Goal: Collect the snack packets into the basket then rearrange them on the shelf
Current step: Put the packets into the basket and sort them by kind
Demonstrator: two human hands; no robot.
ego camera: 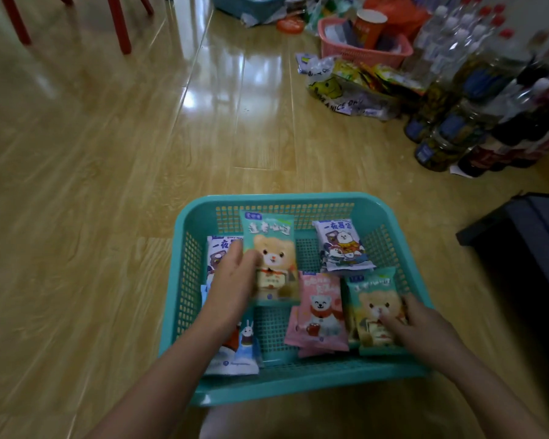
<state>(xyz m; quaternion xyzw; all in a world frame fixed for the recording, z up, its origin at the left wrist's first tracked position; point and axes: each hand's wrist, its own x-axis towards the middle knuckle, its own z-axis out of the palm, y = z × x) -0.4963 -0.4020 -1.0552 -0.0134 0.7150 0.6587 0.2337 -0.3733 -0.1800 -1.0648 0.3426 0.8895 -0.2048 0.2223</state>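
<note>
A teal plastic basket (286,202) sits on the wooden floor right in front of me. My left hand (232,280) holds a teal bear snack packet (274,245) upright above the basket's middle. Over at the basket's right side, my right hand (422,327) grips a second teal bear packet (376,307). Between them lies a pink packet (319,308). A white-and-blue packet (339,245) leans in the far right corner. Another white-and-blue packet (219,251) is partly hidden behind my left hand, and a rabbit-print packet (243,350) lies under my left forearm.
Many drink bottles (476,99) stand on the floor at the right. A pink basket (358,42) and a bag of loose snacks (346,87) lie beyond. A dark box (526,236) sits at the right edge. Red chair legs (118,23) stand far left.
</note>
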